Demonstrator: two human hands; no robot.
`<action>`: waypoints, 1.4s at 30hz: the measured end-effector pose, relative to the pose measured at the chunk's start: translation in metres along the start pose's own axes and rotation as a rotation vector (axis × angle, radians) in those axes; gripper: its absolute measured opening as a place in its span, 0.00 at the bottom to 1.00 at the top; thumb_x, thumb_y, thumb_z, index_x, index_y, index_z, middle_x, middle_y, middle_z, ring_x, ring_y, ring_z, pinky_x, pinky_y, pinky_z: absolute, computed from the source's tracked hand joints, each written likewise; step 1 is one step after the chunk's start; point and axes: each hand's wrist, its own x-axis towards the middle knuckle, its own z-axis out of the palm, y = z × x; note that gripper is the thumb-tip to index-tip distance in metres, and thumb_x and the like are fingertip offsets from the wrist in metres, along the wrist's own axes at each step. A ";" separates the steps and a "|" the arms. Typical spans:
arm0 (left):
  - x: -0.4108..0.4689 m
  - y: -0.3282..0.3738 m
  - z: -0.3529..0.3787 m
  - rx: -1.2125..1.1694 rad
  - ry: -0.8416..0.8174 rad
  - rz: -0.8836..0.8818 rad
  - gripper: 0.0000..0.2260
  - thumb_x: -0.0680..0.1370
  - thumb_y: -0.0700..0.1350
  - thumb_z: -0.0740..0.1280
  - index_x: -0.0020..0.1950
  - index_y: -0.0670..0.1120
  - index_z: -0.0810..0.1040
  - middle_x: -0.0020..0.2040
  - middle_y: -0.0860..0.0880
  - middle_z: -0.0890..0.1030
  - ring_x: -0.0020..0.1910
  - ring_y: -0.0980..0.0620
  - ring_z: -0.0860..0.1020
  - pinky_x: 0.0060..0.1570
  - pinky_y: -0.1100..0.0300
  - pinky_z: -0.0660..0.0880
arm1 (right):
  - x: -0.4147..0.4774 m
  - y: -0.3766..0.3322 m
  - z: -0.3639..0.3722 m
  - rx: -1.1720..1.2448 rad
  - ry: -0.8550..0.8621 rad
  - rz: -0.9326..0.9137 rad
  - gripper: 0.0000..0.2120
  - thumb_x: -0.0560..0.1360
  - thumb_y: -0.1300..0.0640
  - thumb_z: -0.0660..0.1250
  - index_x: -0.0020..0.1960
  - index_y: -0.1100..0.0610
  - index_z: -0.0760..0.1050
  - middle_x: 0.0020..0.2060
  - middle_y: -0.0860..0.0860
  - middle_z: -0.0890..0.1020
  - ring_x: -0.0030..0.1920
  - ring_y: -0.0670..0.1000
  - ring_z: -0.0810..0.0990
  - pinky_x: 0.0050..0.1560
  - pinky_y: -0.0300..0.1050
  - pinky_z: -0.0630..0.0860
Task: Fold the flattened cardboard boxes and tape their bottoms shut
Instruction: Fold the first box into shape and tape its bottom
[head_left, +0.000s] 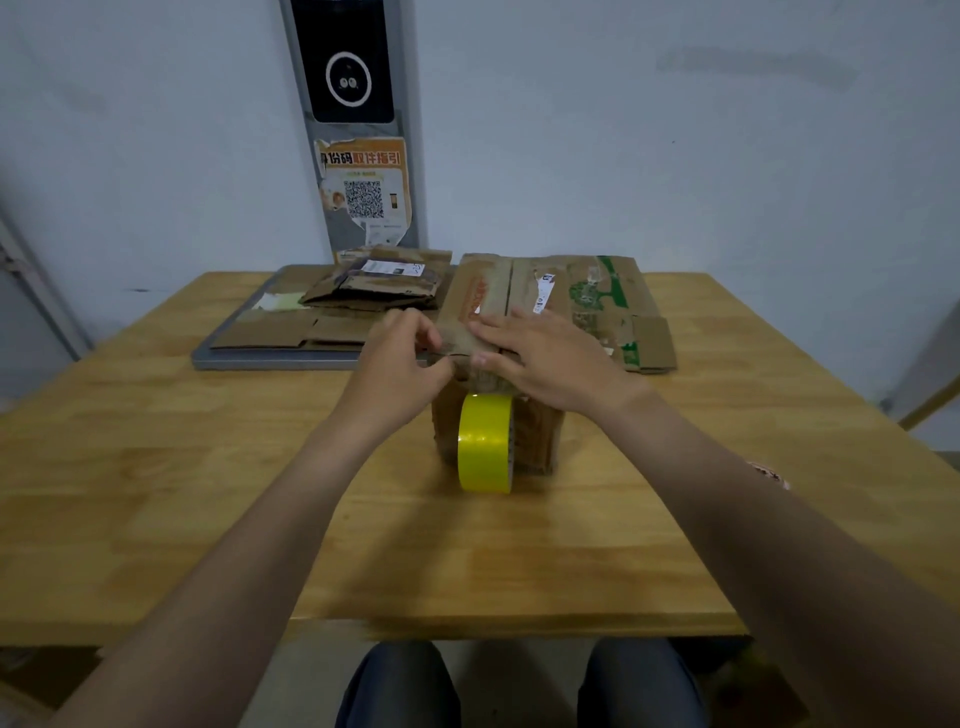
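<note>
As the small brown cardboard box stood upright w/ its folded flaps facing up, the taping step was judged to be in hand, not the folding. The box was set approx. mid-way across the light wooden table, just near of the unfolded stock.

The right hand was laid flat over the top flaps, fingers straight and spread, pressing down beside the centre seam. The left hand was placed at the box's near-left top edge, fingers curled, thumb and forefinger pinched at that edge. Whether flap or tape end was pinched couldn't be told due to blur.

The glossy yellow tape roll was seen on edge against the box's near face. A strip appeared to run from it up to the near top edge, but this was unclear.

Next move, as judged: tape to be drawn over the seam toward the far edge, smoothed down, then cut. A free hand would be needed for the roll, so the flaps must be held shut w/ the other.

Not yet folded: a stack of flattened brown cartons on a grey flat tray at far left, and a flattened green-printed carton at far right.
</note>
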 end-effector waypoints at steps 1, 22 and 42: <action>-0.006 0.003 0.004 -0.020 0.023 -0.104 0.10 0.76 0.52 0.73 0.46 0.54 0.72 0.49 0.52 0.75 0.47 0.52 0.77 0.41 0.57 0.71 | 0.001 0.001 0.002 -0.033 0.028 -0.017 0.29 0.83 0.36 0.53 0.80 0.48 0.65 0.78 0.47 0.68 0.76 0.55 0.66 0.69 0.54 0.65; -0.034 0.023 0.047 -0.196 -0.456 -0.516 0.12 0.84 0.55 0.62 0.52 0.49 0.80 0.38 0.49 0.78 0.33 0.52 0.76 0.29 0.63 0.70 | -0.004 0.003 0.008 -0.008 0.066 -0.007 0.33 0.77 0.35 0.65 0.78 0.48 0.67 0.77 0.48 0.69 0.76 0.58 0.67 0.71 0.55 0.64; -0.039 0.010 0.056 -0.547 -0.611 -0.757 0.11 0.84 0.55 0.63 0.60 0.50 0.74 0.36 0.44 0.86 0.36 0.42 0.87 0.35 0.51 0.83 | -0.007 -0.001 0.014 -0.172 0.079 -0.019 0.44 0.70 0.32 0.72 0.81 0.45 0.62 0.78 0.45 0.67 0.78 0.55 0.64 0.75 0.55 0.62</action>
